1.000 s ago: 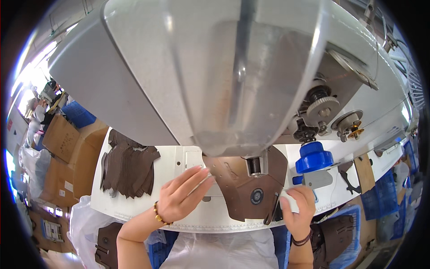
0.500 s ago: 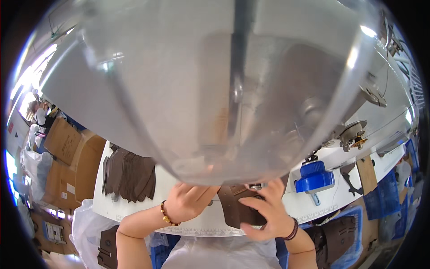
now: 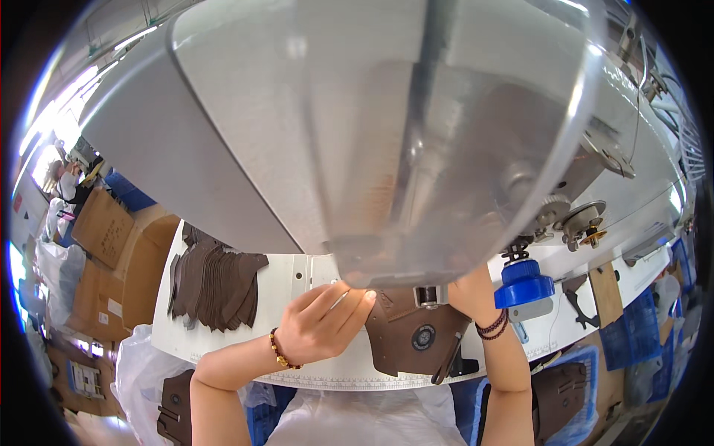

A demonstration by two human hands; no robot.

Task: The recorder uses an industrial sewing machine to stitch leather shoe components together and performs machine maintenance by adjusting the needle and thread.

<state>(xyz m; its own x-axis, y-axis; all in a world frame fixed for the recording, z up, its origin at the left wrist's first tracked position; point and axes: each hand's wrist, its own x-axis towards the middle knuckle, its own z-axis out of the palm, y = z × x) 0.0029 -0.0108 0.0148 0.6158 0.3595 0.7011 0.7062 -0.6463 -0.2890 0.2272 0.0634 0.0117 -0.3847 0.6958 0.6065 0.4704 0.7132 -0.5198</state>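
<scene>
A brown panel [image 3: 405,338] with a round dark badge lies on the white worktable, below the sewing machine's head. My left hand [image 3: 320,323] is beside the panel's left edge, fingers bent and pressed together. A small pale sliver shows at its fingertips, too small to name. My right hand [image 3: 470,293] reaches up at the panel's right side; the machine's clear cover hides its fingers. A metal cylinder part [image 3: 429,296] of the machine sits just above the panel. Across the panel's lower right corner lies a narrow dark piece [image 3: 448,358].
The sewing machine's clear cover [image 3: 446,186] fills the upper middle. A stack of brown pieces [image 3: 216,286] rests on the table's left. A blue knob [image 3: 524,284] juts out at right. Cardboard boxes [image 3: 104,230] stand far left; a blue crate [image 3: 591,405] holds brown panels at lower right.
My right hand has moved up off the panel and behind the clear cover, uncovering the badge. My left hand stays near the left edge. The view has shifted slightly.
</scene>
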